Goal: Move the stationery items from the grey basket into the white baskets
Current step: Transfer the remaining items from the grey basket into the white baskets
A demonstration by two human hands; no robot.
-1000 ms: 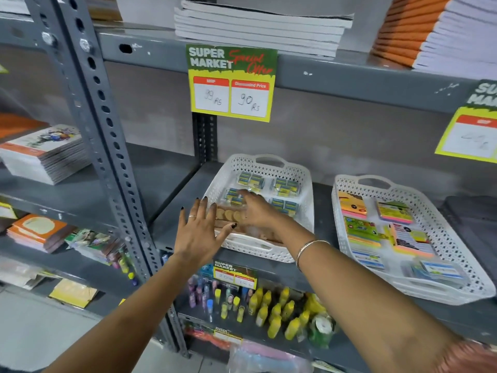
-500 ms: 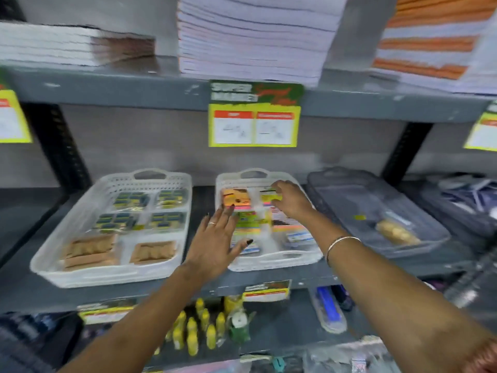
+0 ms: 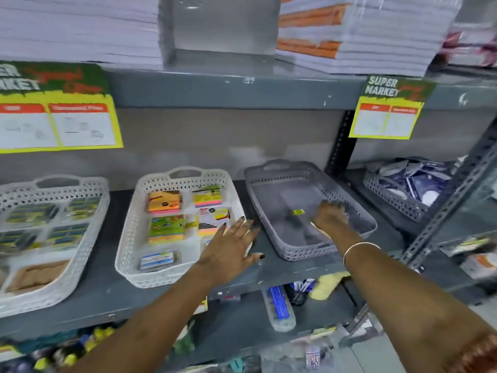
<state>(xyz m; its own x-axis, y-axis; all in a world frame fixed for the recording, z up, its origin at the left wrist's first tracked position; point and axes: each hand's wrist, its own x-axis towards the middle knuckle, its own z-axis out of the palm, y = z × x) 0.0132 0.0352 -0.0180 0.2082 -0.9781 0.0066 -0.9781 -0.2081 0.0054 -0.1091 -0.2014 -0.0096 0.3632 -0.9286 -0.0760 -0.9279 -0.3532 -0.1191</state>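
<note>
A: We begin with the shelf. On it, at 9 o'clock, we see one white basket. At the centre stands a second white basket, and at about 2 o'clock from it the grey basket.

B: How far are we with the task?

A: Nearly at the end, we think. The centre basket already holds several sticky-note packs, and the 9 o'clock basket holds packets too, though they are blurred. The grey basket looks almost empty. We see only a small yellow item on its floor and something pale under our right hand.

B: What do our hands do?

A: The right hand is inside the grey basket, at its 3 o'clock side, with fingers curled down. We cannot tell if it grips the pale thing. The left hand is flat and spread wide, holding nothing, between the centre basket and the grey one.

B: So what is left?

A: Probably one or two small items.
</note>
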